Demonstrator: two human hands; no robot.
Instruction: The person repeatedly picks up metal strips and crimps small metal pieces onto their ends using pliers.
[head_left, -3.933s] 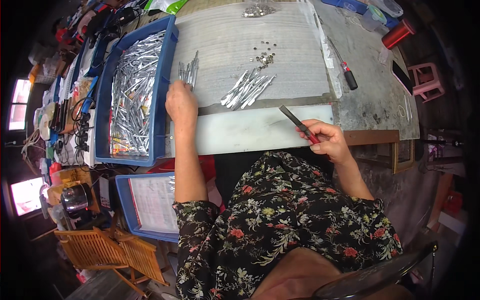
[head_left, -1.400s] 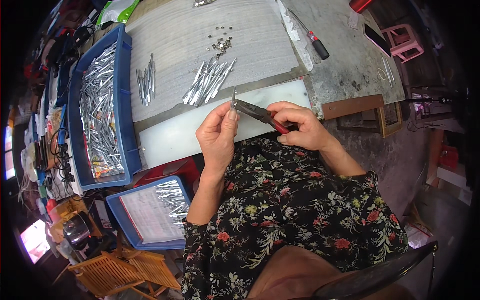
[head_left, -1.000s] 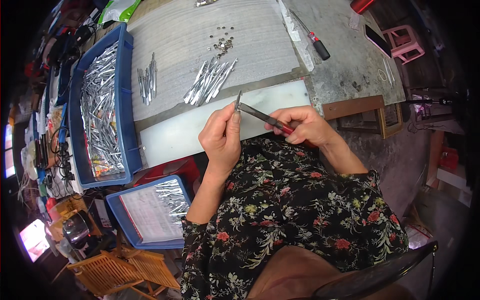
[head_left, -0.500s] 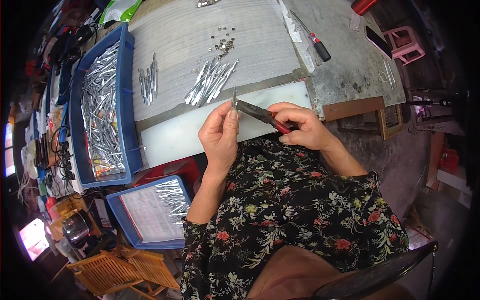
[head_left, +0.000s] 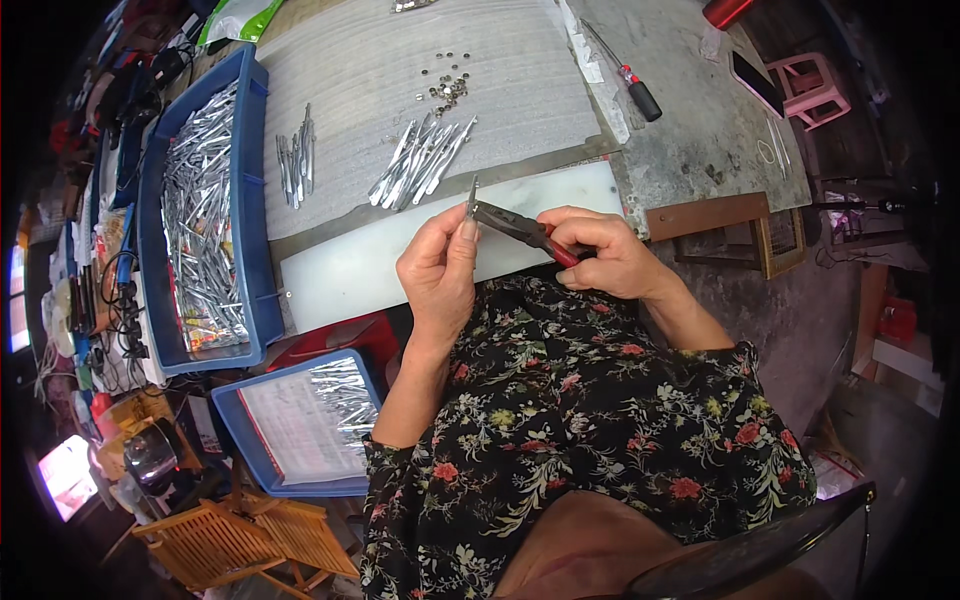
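Note:
Between thumb and fingers, my left hand (head_left: 442, 258) pinches a thin metal strip (head_left: 473, 190), which points up and away from me. My right hand (head_left: 606, 250) is wrapped round the red handles of a pair of pliers (head_left: 512, 223). The dark jaws of the pliers meet the strip just above my left fingertips; whether they clamp it is too small to tell. Both hands are over the white board (head_left: 370, 272) at the table's near edge. Beyond them lies a pile of similar metal strips (head_left: 422, 160), with small round metal pieces (head_left: 450, 92) scattered behind it.
A smaller group of strips (head_left: 297, 160) lies to the left on the foam sheet (head_left: 350, 70). Blue trays hold many more strips: a long one (head_left: 256, 200) at left and a lower one (head_left: 240, 430). A screwdriver (head_left: 640, 95) and a phone (head_left: 757, 84) are at right.
Both hands keep nearly the same place. The metal strip and the pliers' jaws have shifted very slightly.

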